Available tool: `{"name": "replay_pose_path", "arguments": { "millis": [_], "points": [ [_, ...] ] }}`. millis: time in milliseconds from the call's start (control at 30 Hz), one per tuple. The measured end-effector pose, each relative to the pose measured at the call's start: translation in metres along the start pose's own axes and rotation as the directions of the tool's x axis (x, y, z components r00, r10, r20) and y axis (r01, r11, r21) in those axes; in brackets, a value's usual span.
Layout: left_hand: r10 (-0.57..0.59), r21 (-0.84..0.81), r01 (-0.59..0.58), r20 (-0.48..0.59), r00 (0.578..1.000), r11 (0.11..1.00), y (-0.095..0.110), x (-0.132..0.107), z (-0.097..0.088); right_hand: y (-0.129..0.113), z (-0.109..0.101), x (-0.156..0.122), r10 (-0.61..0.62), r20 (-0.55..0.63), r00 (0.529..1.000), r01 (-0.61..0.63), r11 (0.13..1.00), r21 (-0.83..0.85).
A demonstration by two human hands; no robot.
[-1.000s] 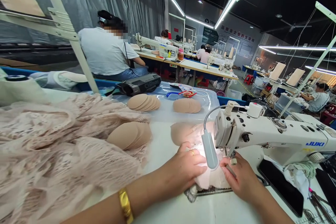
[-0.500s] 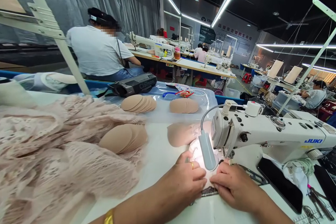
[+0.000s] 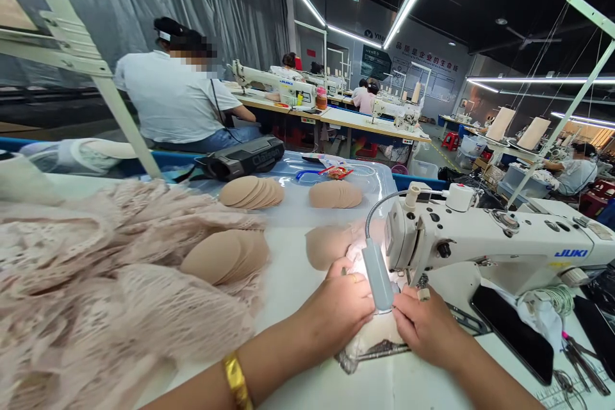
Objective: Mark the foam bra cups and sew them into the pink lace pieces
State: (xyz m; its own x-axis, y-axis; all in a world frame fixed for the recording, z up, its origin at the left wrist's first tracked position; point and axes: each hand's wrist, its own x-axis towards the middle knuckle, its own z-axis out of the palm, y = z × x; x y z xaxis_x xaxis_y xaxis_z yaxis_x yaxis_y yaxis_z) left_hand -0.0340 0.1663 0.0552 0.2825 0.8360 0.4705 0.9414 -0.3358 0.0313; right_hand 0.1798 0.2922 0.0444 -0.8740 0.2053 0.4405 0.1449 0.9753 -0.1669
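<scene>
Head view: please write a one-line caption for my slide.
Both hands, left and right, press pale fabric under a Juki sewing machine beside lace.

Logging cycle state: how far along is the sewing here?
Done: cannot tell; no finished pieces are clearly set apart. In hand: left hand and right hand press one lace piece flat at the machine, under its lamp. Left: a lace pile and three pad stacks lie unsewn to the left and behind.
</scene>
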Motion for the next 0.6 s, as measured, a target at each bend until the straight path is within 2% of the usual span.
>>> {"name": "replay_pose_path", "arguments": {
  "millis": [133,233,300,400,533,600],
  "points": [
    [-0.003,-0.028,0.003,0.006,1.000,1.000,-0.007,0.005,0.000,-0.001,0.000,0.001,0.018,-0.036,0.999,-0.018,1.000,0.011],
    [-0.030,-0.029,0.029,-0.010,1.000,0.999,-0.018,0.014,-0.010,-0.001,-0.001,0.002,0.016,-0.034,0.999,-0.016,1.000,0.011],
    [-0.138,-0.007,0.138,-0.063,0.988,0.990,-0.029,0.025,-0.021,-0.001,-0.001,0.001,0.021,-0.036,0.999,-0.020,1.000,0.007],
    [-0.305,0.003,0.308,-0.117,0.945,0.951,-0.051,0.047,-0.032,0.001,0.001,0.001,0.012,-0.047,0.999,-0.012,1.000,0.000],
    [-0.364,-0.079,0.362,-0.006,0.931,0.929,-0.077,0.075,-0.017,0.004,0.004,0.000,-0.003,-0.073,0.997,0.002,1.000,-0.010],
    [-0.398,-0.161,0.392,-0.003,0.917,0.906,-0.086,0.084,-0.006,0.005,0.005,0.000,-0.001,-0.068,0.998,0.000,1.000,-0.011]
  ]
}}
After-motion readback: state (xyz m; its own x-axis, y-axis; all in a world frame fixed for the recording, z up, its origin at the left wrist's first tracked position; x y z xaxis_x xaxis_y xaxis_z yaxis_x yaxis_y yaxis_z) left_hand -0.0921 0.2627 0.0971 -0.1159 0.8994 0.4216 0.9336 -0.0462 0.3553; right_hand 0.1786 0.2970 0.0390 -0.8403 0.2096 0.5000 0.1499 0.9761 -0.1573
